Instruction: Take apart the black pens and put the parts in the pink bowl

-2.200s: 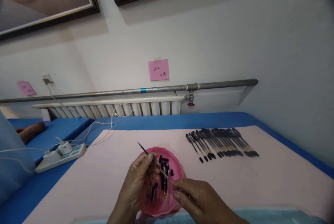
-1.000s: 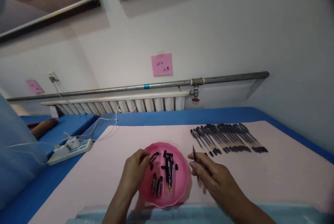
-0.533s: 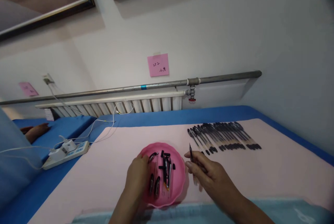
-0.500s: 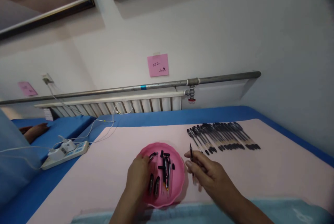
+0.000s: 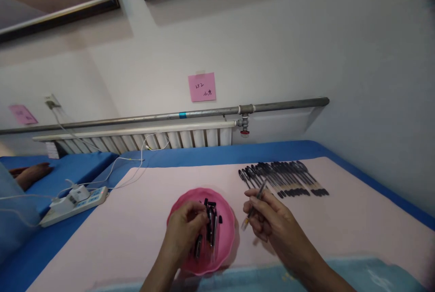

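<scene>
My right hand [image 5: 272,215] is closed round a thin pen [image 5: 261,191], held slanted to the right of the pink bowl [image 5: 227,255]. The pen's lower end is clear with a bit of orange. Over the left half of the bowl is my left hand [image 5: 185,228], its thumb and fingers pinched together; whatever lies between them is hidden. Inside the bowl, black pen parts [image 5: 211,224] lie in a loose heap: caps, clear barrels and small black pieces. Capped black pens [image 5: 285,176] are laid side by side in a row beyond my right hand.
A pink sheet [image 5: 136,219] covers the blue table. To the left lies a white power strip [image 5: 76,206] with plugs and cables. Another person's hand [image 5: 34,175] rests farther left. A radiator [image 5: 190,138] and pipe [image 5: 210,111] run along the wall behind.
My right hand has tilted the pen from near upright to a slant, its top leaning right. My left hand has moved right, over the bowl's contents. The view has shifted slightly.
</scene>
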